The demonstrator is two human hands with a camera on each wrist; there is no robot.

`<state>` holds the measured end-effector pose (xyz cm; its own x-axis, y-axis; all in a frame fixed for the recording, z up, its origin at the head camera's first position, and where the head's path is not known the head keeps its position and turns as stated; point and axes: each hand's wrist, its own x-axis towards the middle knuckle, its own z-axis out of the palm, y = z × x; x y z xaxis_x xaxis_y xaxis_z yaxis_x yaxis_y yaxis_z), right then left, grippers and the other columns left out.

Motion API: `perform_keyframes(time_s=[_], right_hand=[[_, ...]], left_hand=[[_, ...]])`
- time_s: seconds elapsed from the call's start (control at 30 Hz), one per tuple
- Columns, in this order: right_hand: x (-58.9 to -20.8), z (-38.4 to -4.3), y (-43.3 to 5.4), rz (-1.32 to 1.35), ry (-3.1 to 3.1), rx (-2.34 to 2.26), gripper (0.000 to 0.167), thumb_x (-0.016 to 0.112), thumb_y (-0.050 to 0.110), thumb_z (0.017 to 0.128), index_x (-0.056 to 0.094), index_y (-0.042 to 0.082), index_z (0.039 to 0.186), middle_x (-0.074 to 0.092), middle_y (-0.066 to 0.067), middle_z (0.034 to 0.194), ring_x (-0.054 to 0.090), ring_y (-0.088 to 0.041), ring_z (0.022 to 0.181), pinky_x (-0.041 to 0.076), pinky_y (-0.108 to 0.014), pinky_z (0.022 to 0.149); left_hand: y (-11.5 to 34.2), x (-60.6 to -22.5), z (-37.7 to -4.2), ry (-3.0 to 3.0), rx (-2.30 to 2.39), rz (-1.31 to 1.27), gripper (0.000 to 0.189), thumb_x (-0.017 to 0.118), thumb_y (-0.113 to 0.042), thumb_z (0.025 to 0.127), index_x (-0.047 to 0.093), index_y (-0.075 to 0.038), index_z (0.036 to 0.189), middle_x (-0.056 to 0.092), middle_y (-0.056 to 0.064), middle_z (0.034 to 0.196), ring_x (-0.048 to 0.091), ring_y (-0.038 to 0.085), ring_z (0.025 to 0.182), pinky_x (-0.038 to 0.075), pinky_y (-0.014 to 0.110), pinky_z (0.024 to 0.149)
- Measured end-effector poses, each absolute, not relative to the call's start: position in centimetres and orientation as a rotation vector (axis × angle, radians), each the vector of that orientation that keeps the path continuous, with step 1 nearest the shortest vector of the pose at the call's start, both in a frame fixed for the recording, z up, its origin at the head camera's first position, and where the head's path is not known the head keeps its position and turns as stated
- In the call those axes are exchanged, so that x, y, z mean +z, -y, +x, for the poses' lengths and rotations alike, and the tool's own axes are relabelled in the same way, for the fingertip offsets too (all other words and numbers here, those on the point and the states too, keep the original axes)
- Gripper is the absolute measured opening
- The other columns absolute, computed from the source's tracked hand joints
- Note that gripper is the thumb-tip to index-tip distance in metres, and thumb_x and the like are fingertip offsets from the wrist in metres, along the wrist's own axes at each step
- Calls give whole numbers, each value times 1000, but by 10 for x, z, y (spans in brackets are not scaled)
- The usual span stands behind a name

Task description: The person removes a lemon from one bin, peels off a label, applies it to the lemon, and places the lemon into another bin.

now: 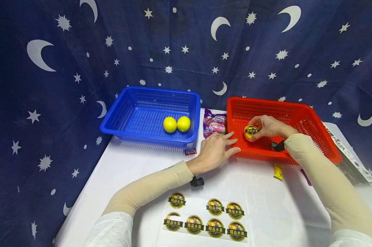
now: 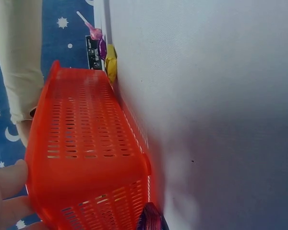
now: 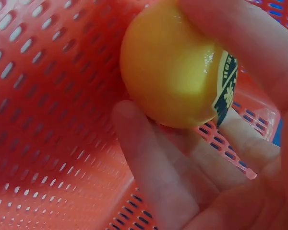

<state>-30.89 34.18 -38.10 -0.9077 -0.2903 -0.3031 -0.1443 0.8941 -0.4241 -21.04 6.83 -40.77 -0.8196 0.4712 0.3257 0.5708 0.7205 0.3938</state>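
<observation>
Gripping stickered yellow fruit (image 1: 250, 133) w/ curled R hand (image 1: 270, 126) inside red basket (image 1: 266, 102), touching basket's left rim w/ spread L hand (image 1: 213, 151). Prob. placing; likely need to set down, then loosen R grip.

The head camera looks forward and down; both wrist cameras share the red basket (image 1: 260, 108) up close.

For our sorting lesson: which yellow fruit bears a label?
The fruit in the right hand, in the red basket; the two fruits in the blue basket show none.
</observation>
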Motion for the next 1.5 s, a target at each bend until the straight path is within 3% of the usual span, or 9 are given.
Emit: perform_keyframes(time_s=[0.37, 0.5, 0.6, 0.7, 0.87, 1.07, 1.2, 1.3, 1.5], right_hand=[[-376, -302, -342, -363, -2648, -621, 88, 91, 35, 77, 49, 3, 146, 52, -34, 145, 53, -50, 129, 46, -67, 103], [-359, -294, -341, -373, -2678, -691, 95, 87, 37, 82, 37, 5, 156, 45, -33, 153, 46, -52, 138, 41, -72, 107], [-340, -284, -328, -360, -2749, -715, 94, 83, 41, 86, 34, 7, 158, 41, -29, 157, 40, -50, 143, 35, -73, 111], [-325, -266, -302, -413, -2842, -769, 85, 79, 41, 89, 39, 8, 156, 44, -24, 158, 41, -45, 145, 34, -68, 115], [-330, -233, -238, -696, -2975, -899, 66, 77, 36, 92, 53, 10, 148, 57, -16, 149, 57, -39, 133, 44, -59, 111], [-367, -215, -167, -911, -2999, -873, 64, 68, 38, 99, 48, 13, 154, 48, -18, 158, 49, -40, 143, 38, -62, 116], [-393, -216, -142, -870, -3062, -806, 57, 60, 42, 102, 54, 11, 149, 44, -22, 159, 46, -42, 146, 38, -64, 115], [-407, -217, -135, -836, -3135, -810, 53, 60, 42, 102, 62, 8, 142, 47, -22, 157, 48, -41, 144, 43, -61, 113], [-413, -216, -131, -841, -3184, -899, 51, 64, 43, 100, 66, 8, 136, 51, -20, 154, 57, -41, 135, 48, -55, 110]], left_hand=[[-65, -409, -212, 2708, -749, -878, 42, 69, -54, 94, 72, -32, 129, 62, -14, 144, 67, 15, 112, 50, 20, 66], [-57, -400, -221, 2706, -802, -976, 46, 69, -52, 95, 69, -28, 134, 62, -10, 145, 64, 18, 126, 56, 27, 86], [-40, -385, -226, 2693, -864, -1012, 52, 70, -50, 94, 66, -24, 139, 63, -7, 145, 60, 18, 133, 51, 34, 106], [-10, -365, -231, 2648, -919, -980, 54, 73, -49, 92, 66, -21, 139, 66, -4, 141, 62, 20, 131, 49, 37, 108], [56, -330, -252, 2646, -824, -841, 56, 75, -49, 91, 66, -24, 139, 69, -1, 138, 67, 25, 122, 54, 40, 96], [120, -316, -305, 2901, -623, -773, 58, 72, -52, 92, 62, -26, 143, 73, 6, 130, 56, 29, 76, 49, 41, 76], [136, -323, -339, 3075, -484, -838, 59, 75, -50, 90, 63, -24, 142, 65, 3, 144, 69, 28, 105, 53, 47, 100], [136, -333, -357, 3191, -411, -890, 61, 80, -47, 87, 64, -23, 141, 64, 4, 144, 62, 31, 131, 46, 55, 111], [127, -348, -375, 3355, -313, -881, 70, 86, -47, 81, 63, -24, 142, 69, 9, 137, 64, 29, 128, 47, 54, 111]])
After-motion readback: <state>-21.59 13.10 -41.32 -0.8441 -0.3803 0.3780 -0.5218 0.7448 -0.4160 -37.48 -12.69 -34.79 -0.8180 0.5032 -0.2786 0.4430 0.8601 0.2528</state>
